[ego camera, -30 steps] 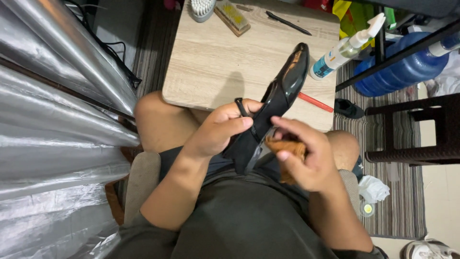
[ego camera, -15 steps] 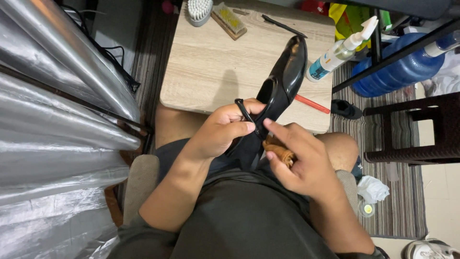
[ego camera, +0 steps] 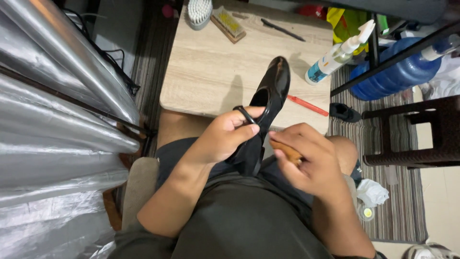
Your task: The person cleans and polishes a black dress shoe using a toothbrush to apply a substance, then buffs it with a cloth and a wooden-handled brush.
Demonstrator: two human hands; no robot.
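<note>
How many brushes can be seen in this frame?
3. A white-bristled brush and a yellow-bristled brush lie at the table's far edge; a brown wooden one sits in the right hand, mostly hidden, beside the black shoe. Others may be out of view.

Heel of the black shoe [ego camera: 270, 98] and most of a wooden object [ego camera: 287, 152], perhaps a brush, behind the hands.

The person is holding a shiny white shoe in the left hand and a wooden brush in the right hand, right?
Not quite. The head view shows the shoe is shiny black, not white. The rest holds: the left hand grips it, and the right hand holds a wooden brush beside it.
</note>
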